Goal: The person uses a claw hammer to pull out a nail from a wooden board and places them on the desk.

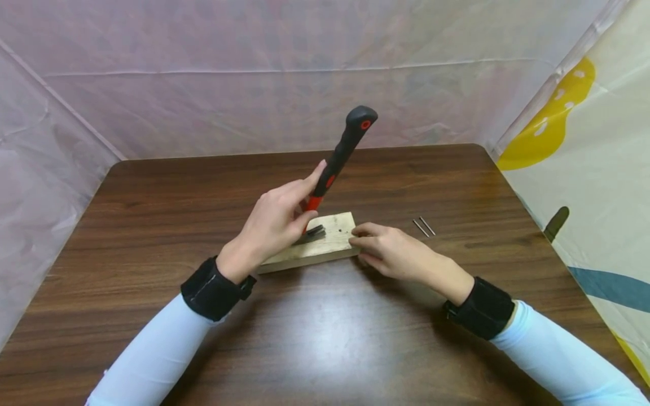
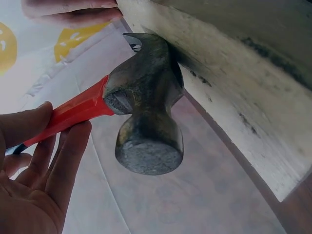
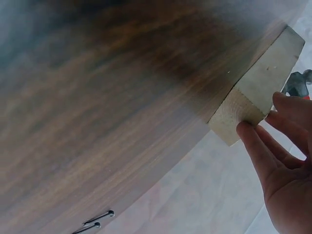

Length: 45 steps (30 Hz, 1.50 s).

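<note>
In the head view, a claw hammer (image 1: 341, 155) leans up and away, its black and red handle raised and its metal head on a pale wooden block (image 1: 332, 239). My left hand (image 1: 274, 217) holds the handle low, at its red part, between thumb and fingers. The left wrist view shows the hammer's metal head (image 2: 148, 97) against the block (image 2: 243, 102), its round face toward the camera. My right hand (image 1: 391, 251) grips the block's right end; the right wrist view shows its fingertips on the end and edge (image 3: 236, 114). A small dark spot marks the block's top.
Two loose nails (image 1: 424, 226) lie on the brown wooden table (image 1: 167, 225), right of the block and beyond my right hand. Pale sheeting (image 1: 228, 107) hangs behind the table, with a patterned sheet (image 1: 604, 197) at the right.
</note>
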Each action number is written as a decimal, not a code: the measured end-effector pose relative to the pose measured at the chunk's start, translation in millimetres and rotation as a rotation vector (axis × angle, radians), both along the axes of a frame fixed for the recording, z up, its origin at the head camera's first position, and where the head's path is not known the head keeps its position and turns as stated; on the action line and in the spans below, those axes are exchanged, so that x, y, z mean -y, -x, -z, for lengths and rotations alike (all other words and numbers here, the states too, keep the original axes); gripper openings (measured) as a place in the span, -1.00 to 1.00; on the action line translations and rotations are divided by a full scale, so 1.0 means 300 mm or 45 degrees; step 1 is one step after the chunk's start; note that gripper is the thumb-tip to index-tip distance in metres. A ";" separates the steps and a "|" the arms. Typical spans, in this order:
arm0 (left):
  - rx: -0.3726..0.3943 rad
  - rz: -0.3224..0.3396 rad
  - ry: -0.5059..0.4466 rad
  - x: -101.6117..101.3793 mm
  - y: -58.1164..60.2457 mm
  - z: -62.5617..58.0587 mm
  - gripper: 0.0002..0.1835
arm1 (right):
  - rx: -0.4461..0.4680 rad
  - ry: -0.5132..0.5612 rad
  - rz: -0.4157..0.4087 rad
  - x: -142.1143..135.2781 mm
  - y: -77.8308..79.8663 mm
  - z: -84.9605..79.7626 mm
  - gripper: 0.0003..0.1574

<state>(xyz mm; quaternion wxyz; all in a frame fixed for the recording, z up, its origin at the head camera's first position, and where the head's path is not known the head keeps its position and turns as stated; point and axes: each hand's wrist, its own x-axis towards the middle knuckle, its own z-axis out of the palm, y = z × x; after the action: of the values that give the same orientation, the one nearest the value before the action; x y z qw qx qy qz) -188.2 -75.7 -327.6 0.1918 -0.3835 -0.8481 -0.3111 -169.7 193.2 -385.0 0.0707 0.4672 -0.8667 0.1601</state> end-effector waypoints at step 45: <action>0.101 -0.012 -0.187 0.000 -0.013 0.010 -0.28 | -0.003 -0.022 0.023 0.004 -0.001 -0.008 -0.61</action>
<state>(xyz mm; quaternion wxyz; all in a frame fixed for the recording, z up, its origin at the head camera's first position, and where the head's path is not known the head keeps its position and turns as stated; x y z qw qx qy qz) -184.2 -75.6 -330.8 0.1872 -0.3519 -0.8318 -0.3864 -169.2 192.1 -382.8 0.0688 0.4601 -0.8721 0.1514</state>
